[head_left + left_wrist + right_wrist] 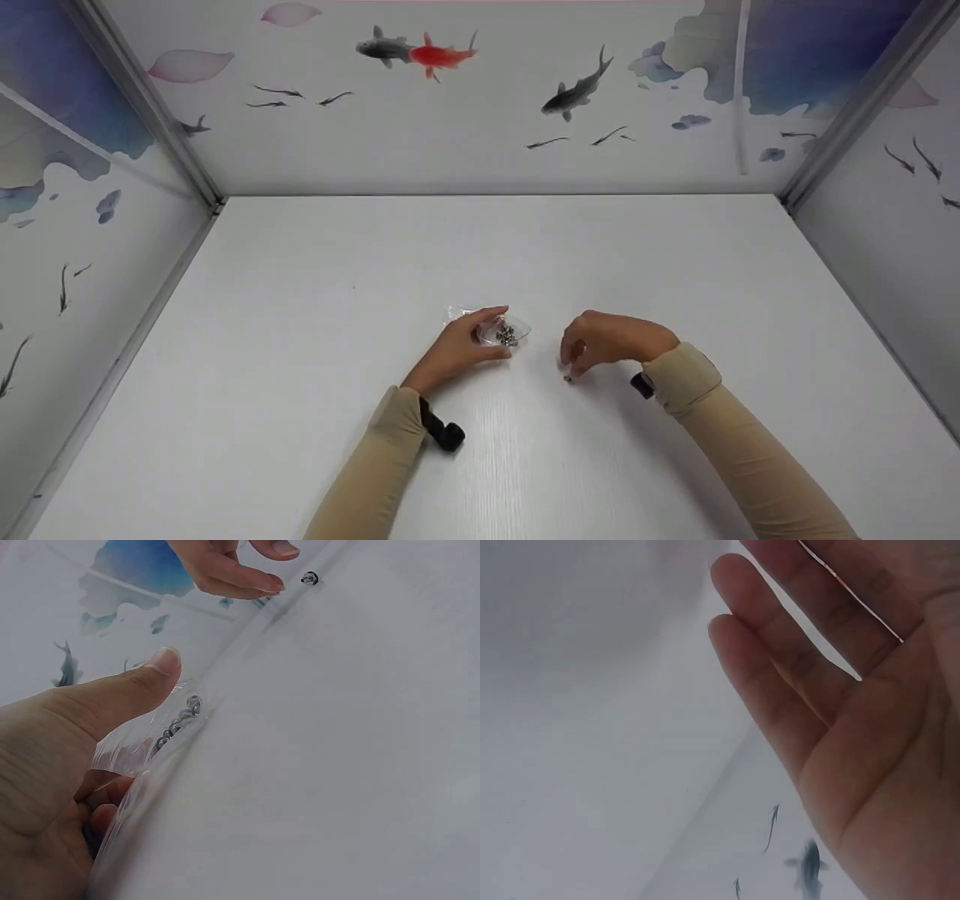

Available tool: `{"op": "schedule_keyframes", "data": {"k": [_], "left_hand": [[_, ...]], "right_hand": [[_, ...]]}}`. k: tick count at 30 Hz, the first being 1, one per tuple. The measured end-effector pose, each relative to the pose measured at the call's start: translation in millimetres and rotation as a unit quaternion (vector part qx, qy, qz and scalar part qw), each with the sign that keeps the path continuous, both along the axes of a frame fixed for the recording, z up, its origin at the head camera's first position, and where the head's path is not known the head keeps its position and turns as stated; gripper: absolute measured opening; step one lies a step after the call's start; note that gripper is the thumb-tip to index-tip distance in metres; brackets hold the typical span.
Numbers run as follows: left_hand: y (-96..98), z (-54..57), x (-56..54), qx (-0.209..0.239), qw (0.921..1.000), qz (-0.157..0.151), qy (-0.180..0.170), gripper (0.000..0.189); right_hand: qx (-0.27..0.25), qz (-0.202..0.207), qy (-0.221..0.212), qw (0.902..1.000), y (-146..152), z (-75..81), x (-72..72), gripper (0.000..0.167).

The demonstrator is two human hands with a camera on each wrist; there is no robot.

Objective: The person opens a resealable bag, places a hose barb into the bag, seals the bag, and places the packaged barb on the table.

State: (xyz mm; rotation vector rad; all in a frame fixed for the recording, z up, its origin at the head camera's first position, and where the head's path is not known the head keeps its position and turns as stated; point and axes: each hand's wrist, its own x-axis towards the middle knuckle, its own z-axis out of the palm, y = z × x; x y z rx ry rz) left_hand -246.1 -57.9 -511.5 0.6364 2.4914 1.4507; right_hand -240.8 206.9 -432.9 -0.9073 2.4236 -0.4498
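My left hand [456,346] holds a clear plastic bag [489,330], with the thumb on one side and the fingers curled on the other. Inside the bag lie several small shiny metal pieces [507,334], screw-like in shape. One such metal piece [309,578], with a dark ring on it, is on the white table. Just beside that piece is my right hand [611,341], its thumb and forefinger apart in the left wrist view. The right wrist view shows the palm and loosely bent fingers [761,682], but no metal piece.
The white tabletop [337,247] is bounded by a back wall [480,127] and side walls with printed fish and petals. Black wrist straps with small cameras [448,436] sit at the cuffs of both beige sleeves [375,465].
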Motion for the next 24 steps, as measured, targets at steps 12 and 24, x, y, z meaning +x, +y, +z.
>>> {"op": "schedule_keyframes", "data": {"k": [12, 24], "left_hand": [[1.5, 0.5, 0.4, -0.001, 1.0, -0.006, -0.001, 0.07], [0.2, 0.8, 0.0, -0.006, 0.9999, 0.006, -0.006, 0.069]], "right_hand": [[0.006, 0.0, -0.004, 1.0, -2.3, -4.8, 5.3, 0.011], [0.008, 0.015, 0.013, 0.9998, -9.8, -4.0, 4.6, 0.008]]}}
